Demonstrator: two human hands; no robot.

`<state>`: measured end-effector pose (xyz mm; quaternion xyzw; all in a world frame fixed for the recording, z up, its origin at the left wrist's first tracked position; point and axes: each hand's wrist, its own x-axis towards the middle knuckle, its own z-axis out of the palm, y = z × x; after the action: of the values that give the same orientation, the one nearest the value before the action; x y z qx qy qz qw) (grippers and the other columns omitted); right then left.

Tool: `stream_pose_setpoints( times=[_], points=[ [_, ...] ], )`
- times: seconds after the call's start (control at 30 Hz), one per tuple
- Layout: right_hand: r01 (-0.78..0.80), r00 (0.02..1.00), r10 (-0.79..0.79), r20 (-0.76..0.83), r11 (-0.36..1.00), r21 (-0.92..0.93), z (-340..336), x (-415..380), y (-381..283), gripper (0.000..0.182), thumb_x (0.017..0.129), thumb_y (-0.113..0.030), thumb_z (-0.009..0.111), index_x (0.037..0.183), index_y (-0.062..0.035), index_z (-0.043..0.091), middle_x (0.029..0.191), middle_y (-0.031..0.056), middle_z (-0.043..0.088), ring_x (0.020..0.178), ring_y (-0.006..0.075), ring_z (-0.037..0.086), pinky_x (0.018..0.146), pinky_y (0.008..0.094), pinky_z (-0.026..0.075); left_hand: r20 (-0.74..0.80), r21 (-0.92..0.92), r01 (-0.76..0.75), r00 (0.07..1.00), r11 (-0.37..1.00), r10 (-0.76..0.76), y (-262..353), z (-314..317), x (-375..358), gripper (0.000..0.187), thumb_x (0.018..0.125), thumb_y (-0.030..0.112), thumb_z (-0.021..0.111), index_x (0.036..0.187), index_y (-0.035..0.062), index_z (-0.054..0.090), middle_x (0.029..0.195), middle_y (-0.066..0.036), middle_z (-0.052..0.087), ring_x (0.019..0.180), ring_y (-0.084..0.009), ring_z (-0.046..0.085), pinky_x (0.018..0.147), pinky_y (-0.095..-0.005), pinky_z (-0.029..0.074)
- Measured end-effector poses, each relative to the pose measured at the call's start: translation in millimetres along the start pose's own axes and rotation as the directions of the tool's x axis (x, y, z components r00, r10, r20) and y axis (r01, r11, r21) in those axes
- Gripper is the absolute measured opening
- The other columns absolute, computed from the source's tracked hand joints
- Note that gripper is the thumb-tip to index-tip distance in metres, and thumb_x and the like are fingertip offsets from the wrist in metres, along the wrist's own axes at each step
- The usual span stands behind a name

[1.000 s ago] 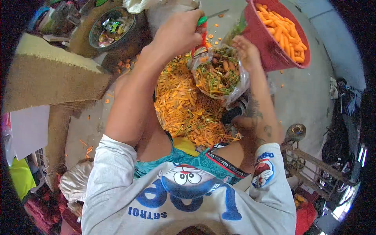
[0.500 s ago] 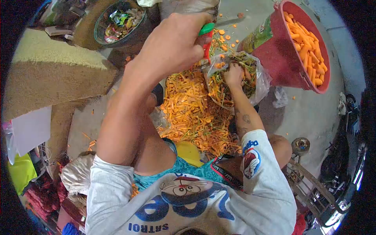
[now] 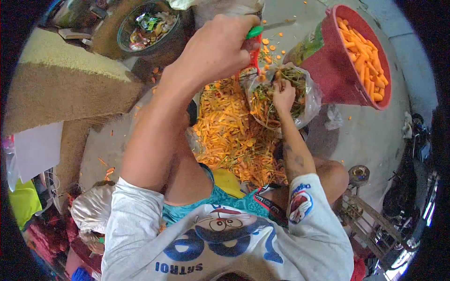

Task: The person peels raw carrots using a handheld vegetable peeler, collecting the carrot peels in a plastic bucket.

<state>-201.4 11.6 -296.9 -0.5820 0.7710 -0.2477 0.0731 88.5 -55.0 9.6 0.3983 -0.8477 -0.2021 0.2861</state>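
Note:
Raised at the top centre, my left hand is closed on a green-handled knife, whose thin blade points right. A red open-framed tool, possibly a peeler, also sticks out below the same fingers. My right hand is over the mouth of a clear plastic bag, its fingers drawn together among carrot tops and stems. What those fingers pinch, if anything, I cannot make out. Orange carrot peelings lie in a heap between my legs, against the bag.
A red bucket of peeled carrots leans at the upper right. At the upper left is a dark tub with rubbish. Carrot slices dot the floor. A small metal-framed cart stands at the lower right.
My right hand has drawn back slightly and its fingers have come together above the stems. The left hand stays raised with the tools, having shifted slightly; the knife blade now shows more clearly.

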Motion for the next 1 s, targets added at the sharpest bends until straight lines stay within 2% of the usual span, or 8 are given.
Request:
stream_pose_setpoints(
  times=[0.07, 0.1, 0.2, 0.23, 0.3, 0.67, 0.77, 1.0],
  points=[
    [-0.236, 0.950, 0.311, -0.025, 0.767, 0.597, -55.5, -0.7, -46.0, 0.038, 0.095, -0.027, 0.069, 0.118, 0.0032, 0.065, 0.101, 0.0145, 0.069, 0.096, 0.0293, 0.064, 0.086, 0.0467, 0.049, -0.054, -0.030, -0.045, 0.998, 0.999, 0.044, 2.3, 5.4, 2.9, 0.027, 0.089, 0.012, 0.070, 0.112, -0.0003, 0.064, 0.089, -0.029, 0.066, 0.085, -0.0492, 0.063, 0.074, -0.0464, 0.051],
    [-0.033, 0.960, 0.186, -0.210, 0.817, 0.576, -55.8, 11.4, -27.4, 0.043, 0.097, -0.029, 0.070, 0.126, 0.0016, 0.063, 0.102, 0.0091, 0.069, 0.097, 0.0199, 0.064, 0.083, 0.0403, 0.050, -0.085, -0.069, -0.037, 0.996, 0.997, 0.031, 5.3, 7.4, 5.0, 0.029, 0.090, 0.012, 0.070, 0.115, 0.0003, 0.064, 0.093, -0.029, 0.067, 0.088, -0.0492, 0.063, 0.076, -0.0462, 0.051],
    [-0.073, 0.877, 0.479, -0.040, 0.215, 0.974, -111.0, 46.9, -45.4, 0.037, 0.094, -0.016, 0.074, 0.125, 0.0002, 0.062, 0.122, 0.0105, 0.064, 0.111, 0.0195, 0.060, 0.092, 0.0390, 0.050, -0.120, -0.124, -0.019, 0.993, 0.992, 0.004, 15.3, 11.5, 11.9, 0.034, 0.088, 0.013, 0.070, 0.119, 0.0011, 0.063, 0.098, -0.029, 0.068, 0.093, -0.0490, 0.064, 0.080, -0.0472, 0.052],
    [-0.056, 0.878, 0.476, -0.058, 0.221, 0.974, -135.9, 53.0, -52.5, 0.037, 0.094, -0.016, 0.074, 0.125, 0.0002, 0.062, 0.122, 0.0105, 0.064, 0.111, 0.0195, 0.060, 0.092, 0.0390, 0.050, -0.110, -0.137, 0.009, 0.994, 0.991, -0.024, 19.7, 13.5, 12.8, 0.037, 0.087, 0.013, 0.070, 0.121, 0.0014, 0.063, 0.100, -0.029, 0.068, 0.096, -0.0488, 0.065, 0.082, -0.0483, 0.052],
    [-0.166, 0.863, 0.435, 0.258, -0.238, 0.957, -181.7, 60.7, -60.7, 0.029, 0.095, -0.017, 0.073, 0.120, -0.0058, 0.062, 0.120, 0.0078, 0.065, 0.113, 0.0180, 0.060, 0.094, 0.0356, 0.048, -0.128, -0.064, -0.025, 0.992, 0.998, 0.017, 27.6, 23.1, 10.7, 0.035, 0.083, 0.014, 0.070, 0.115, 0.0016, 0.064, 0.098, -0.028, 0.069, 0.094, -0.0469, 0.067, 0.082, -0.0506, 0.053],
    [-0.171, 0.951, 0.138, 0.275, -0.505, 0.846, -259.3, -38.3, -141.7, 0.029, 0.096, -0.014, 0.069, 0.122, -0.0033, 0.062, 0.121, 0.0098, 0.069, 0.119, 0.0216, 0.061, 0.103, 0.0369, 0.052, -0.040, 0.000, -0.180, 0.983, 0.984, 0.180, 90.5, 88.0, 10.5, 0.038, 0.075, 0.015, 0.071, 0.109, 0.0014, 0.061, 0.094, -0.026, 0.069, 0.093, -0.0477, 0.067, 0.082, -0.0557, 0.055],
    [-0.166, 0.941, 0.162, 0.297, -0.542, 0.824, -264.0, -47.2, -139.4, 0.031, 0.099, -0.015, 0.064, 0.126, -0.0011, 0.060, 0.117, 0.0104, 0.069, 0.110, 0.0204, 0.063, 0.094, 0.0342, 0.053, 0.048, 0.044, 0.049, 0.998, 0.998, -0.051, 72.9, 94.5, 20.1, 0.033, 0.077, 0.013, 0.071, 0.106, 0.0001, 0.063, 0.095, -0.027, 0.070, 0.092, -0.0457, 0.068, 0.080, -0.0514, 0.056],
    [-0.240, 0.958, 0.091, 0.273, -0.267, 0.933, -276.9, -43.0, -112.8, 0.043, 0.103, -0.029, 0.049, 0.134, 0.0011, 0.057, 0.096, 0.0056, 0.063, 0.073, 0.0120, 0.052, 0.068, 0.0284, 0.045, -0.010, -0.700, 0.073, 0.994, 0.710, -0.112, 65.4, 58.2, 20.9, 0.022, 0.093, 0.023, 0.076, 0.097, 0.0021, 0.070, 0.079, -0.004, 0.071, 0.073, -0.0119, 0.066, 0.067, -0.0311, 0.054]
  ],
)
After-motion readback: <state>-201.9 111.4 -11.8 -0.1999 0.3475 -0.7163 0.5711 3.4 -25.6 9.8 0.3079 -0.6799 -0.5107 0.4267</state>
